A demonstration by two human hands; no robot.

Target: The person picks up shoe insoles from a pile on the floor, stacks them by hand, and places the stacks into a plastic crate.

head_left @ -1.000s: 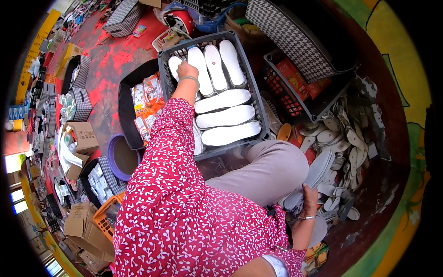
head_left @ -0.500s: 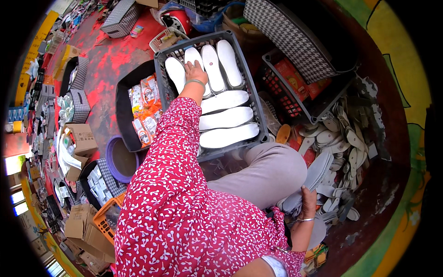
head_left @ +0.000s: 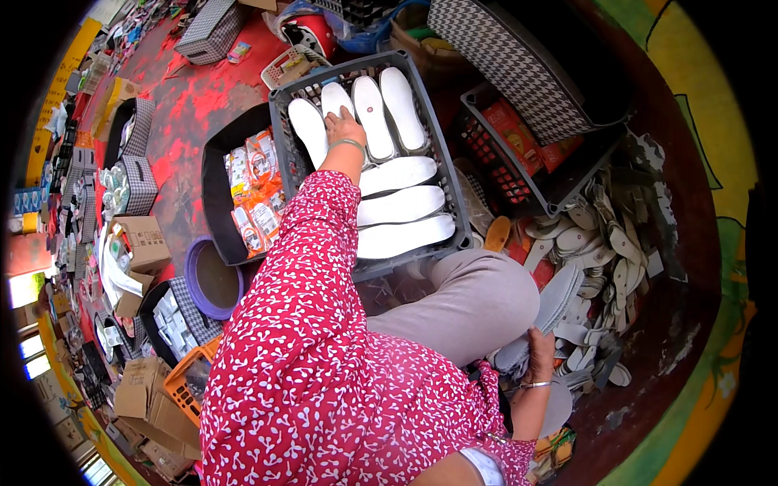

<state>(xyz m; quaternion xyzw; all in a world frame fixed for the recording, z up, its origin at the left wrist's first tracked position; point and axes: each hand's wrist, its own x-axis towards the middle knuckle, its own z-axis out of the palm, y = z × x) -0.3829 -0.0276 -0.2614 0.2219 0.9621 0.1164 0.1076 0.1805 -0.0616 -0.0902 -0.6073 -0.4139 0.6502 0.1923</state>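
A dark grey plastic crate (head_left: pixel 444 134) stands before me with white insoles in it. Several lie lengthwise at its far end, and others lie crosswise nearer me, such as this white insole (head_left: pixel 405 236). My left hand (head_left: pixel 346 130) rests on the near part of one lengthwise insole (head_left: pixel 335 95), its fingers stretched out and apart. By my bent knee, my right hand (head_left: pixel 540 356) grips a stack of grey insoles (head_left: pixel 559 300). Its thumb shows along their edge; its other fingers are mostly hidden.
Loose insoles (head_left: pixel 620 259) lie heaped at the right against the wall. Left of the crate stand a black bin (head_left: pixel 217 186) with orange packets and a purple tub (head_left: pixel 194 283). A second crate (head_left: pixel 519 182) with a houndstooth box (head_left: pixel 502 57) on it is at the far right.
My left hand has shifted very slightly on the same insole, and its forearm has moved a little to the right. My right hand keeps its place on the grey insoles.
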